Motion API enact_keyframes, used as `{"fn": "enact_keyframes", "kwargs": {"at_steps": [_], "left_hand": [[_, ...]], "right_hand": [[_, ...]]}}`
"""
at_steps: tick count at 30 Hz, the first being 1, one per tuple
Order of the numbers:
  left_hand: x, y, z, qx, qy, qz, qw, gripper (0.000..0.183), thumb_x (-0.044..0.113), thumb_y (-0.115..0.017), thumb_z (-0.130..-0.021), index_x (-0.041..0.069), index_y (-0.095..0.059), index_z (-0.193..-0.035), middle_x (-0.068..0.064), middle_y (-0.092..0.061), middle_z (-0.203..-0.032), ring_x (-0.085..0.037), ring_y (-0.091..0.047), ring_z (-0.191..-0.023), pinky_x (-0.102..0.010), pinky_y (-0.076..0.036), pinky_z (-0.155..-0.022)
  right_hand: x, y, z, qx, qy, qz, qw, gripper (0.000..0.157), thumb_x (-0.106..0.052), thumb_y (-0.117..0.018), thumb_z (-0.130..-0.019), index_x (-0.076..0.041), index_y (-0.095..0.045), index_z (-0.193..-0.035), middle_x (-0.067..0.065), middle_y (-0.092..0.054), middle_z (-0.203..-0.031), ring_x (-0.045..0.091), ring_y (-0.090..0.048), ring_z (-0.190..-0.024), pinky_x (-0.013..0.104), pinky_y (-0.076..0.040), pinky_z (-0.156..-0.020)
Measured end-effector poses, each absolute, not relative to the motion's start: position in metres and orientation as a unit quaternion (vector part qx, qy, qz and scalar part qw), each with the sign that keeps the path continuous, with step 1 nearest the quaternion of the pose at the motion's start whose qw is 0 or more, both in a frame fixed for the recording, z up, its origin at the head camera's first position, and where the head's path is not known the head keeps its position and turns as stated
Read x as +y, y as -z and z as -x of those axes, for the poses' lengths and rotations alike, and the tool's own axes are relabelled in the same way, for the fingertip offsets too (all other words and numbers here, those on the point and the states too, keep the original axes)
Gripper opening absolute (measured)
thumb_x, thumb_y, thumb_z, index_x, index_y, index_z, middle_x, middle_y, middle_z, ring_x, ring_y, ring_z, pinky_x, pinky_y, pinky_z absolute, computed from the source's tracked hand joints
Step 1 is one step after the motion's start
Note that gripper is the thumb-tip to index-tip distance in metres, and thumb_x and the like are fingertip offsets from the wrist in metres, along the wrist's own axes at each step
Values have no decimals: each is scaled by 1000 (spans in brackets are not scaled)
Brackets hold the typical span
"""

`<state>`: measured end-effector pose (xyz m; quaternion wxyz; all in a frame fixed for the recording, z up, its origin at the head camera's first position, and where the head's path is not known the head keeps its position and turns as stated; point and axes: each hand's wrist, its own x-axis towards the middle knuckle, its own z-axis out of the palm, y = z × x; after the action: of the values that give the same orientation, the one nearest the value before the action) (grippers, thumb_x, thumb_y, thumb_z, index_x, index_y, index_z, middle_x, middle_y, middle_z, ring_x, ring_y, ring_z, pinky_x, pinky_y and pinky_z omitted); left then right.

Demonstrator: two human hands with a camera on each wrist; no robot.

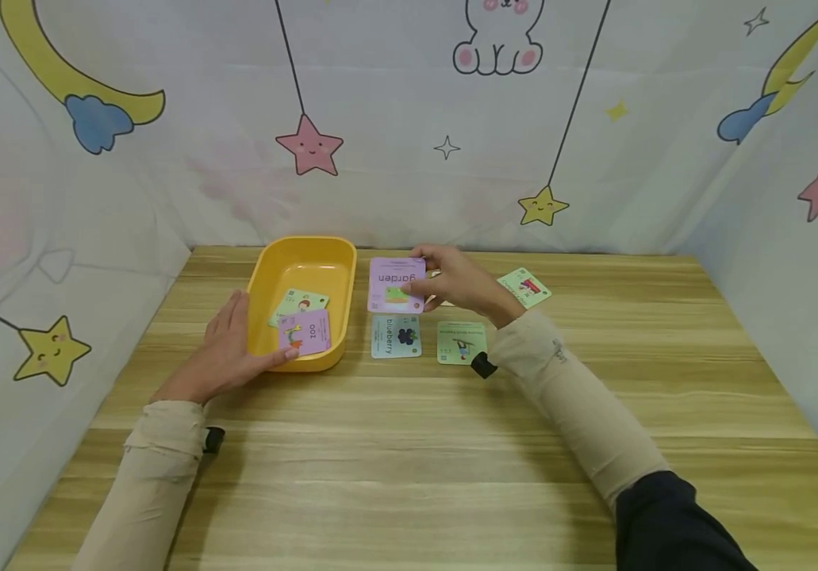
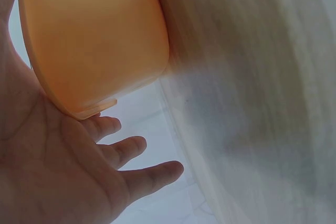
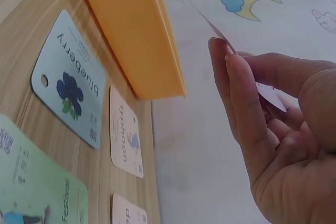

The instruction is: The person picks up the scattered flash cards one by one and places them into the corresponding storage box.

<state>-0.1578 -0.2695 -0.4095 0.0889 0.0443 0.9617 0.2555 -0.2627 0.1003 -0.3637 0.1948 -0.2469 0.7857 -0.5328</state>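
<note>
My right hand (image 1: 462, 281) pinches a purple "garden" word card (image 1: 385, 295) between thumb and fingers. In the right wrist view that card (image 3: 215, 27) is seen nearly edge-on, raised above the table. My left hand (image 1: 226, 357) rests against the left side and near corner of a yellow plastic tray (image 1: 343, 317), thumb over the rim. Its other fingers (image 2: 152, 178) stretch out straight beside the tray in the left wrist view. Inside the tray lie a purple "zoo" card (image 1: 314, 333) and a green card (image 1: 287, 304), partly overlapped.
Below the held card lies a blue "blueberry" card (image 1: 385, 337). A green festival card (image 1: 461, 337) is to its right, and another green card (image 1: 523, 281) lies farther back. The right wrist view shows a "typhoon" card (image 3: 123, 135) near the tray. A patterned curtain (image 1: 380, 206) stands behind the table.
</note>
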Motion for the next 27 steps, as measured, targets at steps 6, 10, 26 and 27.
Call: {"fn": "enact_keyframes", "kwargs": {"at_steps": [6,10,26,27], "left_hand": [[-269,411,160,963,-254,-42,86,135,76,-65,-81,3,18,-159,-22,17,-167,-48,6,-153,-71,-10,-118],[-268,410,160,962,-255,-39,87,136,77,-66,-81,3,18,-159,-23,17,-167,-47,6,-153,-71,-9,-118],[-268,410,160,962,-255,-38,86,136,76,-66,-81,2,17,-159,-24,16,-167,-49,4,-153,-71,-9,-118],[-268,410,160,963,-254,-37,86,136,77,-66,-81,2,17,-159,-24,16,-167,-49,4,-153,-71,-9,-118]], "right_hand": [[84,361,264,785,531,248,199,35,-12,-74,-94,-5,-59,-125,15,-68,-113,29,-73,-79,46,-62,-70],[75,362,265,786,529,248,202,34,-11,-75,-94,-4,-59,-123,15,-69,-112,29,-73,-77,56,-60,-75],[50,363,267,778,538,253,204,35,-9,-74,-93,-5,-60,-125,14,-69,-109,31,-73,-75,43,-63,-67],[49,363,267,776,540,254,204,35,-9,-74,-93,-5,-60,-125,14,-69,-109,32,-73,-74,43,-63,-67]]}}
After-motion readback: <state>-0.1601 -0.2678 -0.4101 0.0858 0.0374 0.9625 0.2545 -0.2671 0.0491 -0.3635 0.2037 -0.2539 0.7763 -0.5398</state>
